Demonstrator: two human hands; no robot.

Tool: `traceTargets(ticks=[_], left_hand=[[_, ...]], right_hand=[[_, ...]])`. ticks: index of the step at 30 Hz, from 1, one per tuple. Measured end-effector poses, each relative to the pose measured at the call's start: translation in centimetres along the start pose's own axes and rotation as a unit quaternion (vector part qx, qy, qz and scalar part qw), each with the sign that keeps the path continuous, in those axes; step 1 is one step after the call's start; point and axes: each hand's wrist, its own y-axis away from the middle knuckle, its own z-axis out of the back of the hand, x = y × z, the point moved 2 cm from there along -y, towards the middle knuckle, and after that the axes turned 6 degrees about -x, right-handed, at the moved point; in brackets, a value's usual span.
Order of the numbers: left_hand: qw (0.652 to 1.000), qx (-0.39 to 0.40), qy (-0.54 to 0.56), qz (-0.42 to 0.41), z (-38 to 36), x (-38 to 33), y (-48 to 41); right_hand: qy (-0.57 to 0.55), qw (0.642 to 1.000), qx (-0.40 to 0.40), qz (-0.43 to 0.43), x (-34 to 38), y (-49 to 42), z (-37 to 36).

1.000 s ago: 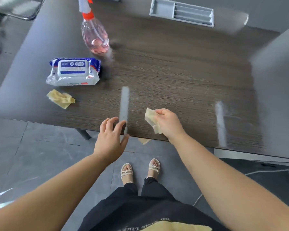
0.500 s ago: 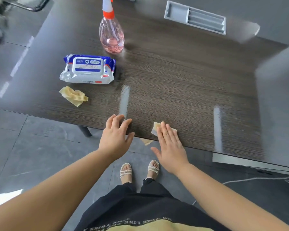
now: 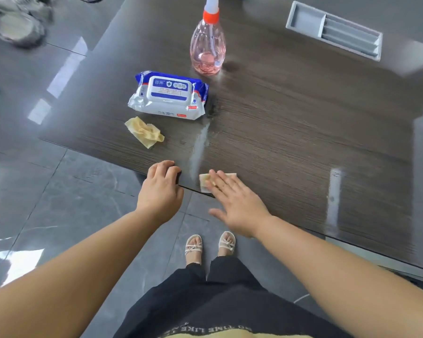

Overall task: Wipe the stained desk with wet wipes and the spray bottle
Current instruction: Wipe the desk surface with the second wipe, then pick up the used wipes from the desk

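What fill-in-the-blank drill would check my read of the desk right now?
1. The right hand presses a folded wipe flat at the desk's near ____.
2. The spray bottle holds ____ liquid.
3. The wet-wipes pack lies with its lid ____.
Missing words: edge; pink; closed.

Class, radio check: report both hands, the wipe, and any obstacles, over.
Right hand flat, pressing wipe at desk edge. Left hand curled alongside. Crumpled wipe and pack sit clear, left.
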Motion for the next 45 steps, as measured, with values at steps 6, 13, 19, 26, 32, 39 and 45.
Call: traceTargets(ticks=[6, 13, 19, 26, 32, 39, 45], left_hand=[[1.0, 0.019, -0.013, 0.016, 0.3, -0.5, -0.4], [0.998, 0.026, -0.028, 0.041, 0.5, -1.9, -1.2], [0.998, 0.039, -0.045, -0.012, 0.0, -5.5, -3.0], [0.996, 0.067, -0.042, 0.041, -0.7, -8.5, -5.8], [0.997, 0.052, -0.019, 0.058, -0.6, -8.1, -5.4], [0.997, 0.007, 0.038, 0.059, 0.3, -5.7, -3.8], [0.984, -0.109, 0.046, 0.131, 1.2, -2.5, -3.5]], right_hand=[[-0.015, 0.969, -0.025, -0.245, -6.8, -5.1, 3.0], [-0.018, 0.999, -0.01, -0.05, -3.3, -4.9, 2.6], [-0.009, 0.978, -0.014, -0.207, -14.4, -5.5, 5.0], [-0.037, 0.958, -0.023, -0.284, -16.6, -16.1, 8.0], [-0.006, 0.994, -0.04, -0.101, -11.4, -12.0, 5.9], [-0.027, 0.99, -0.121, 0.062, -9.3, -2.7, 2.4], [-0.13, 0.957, -0.258, -0.027, -10.8, -0.7, 2.6]])
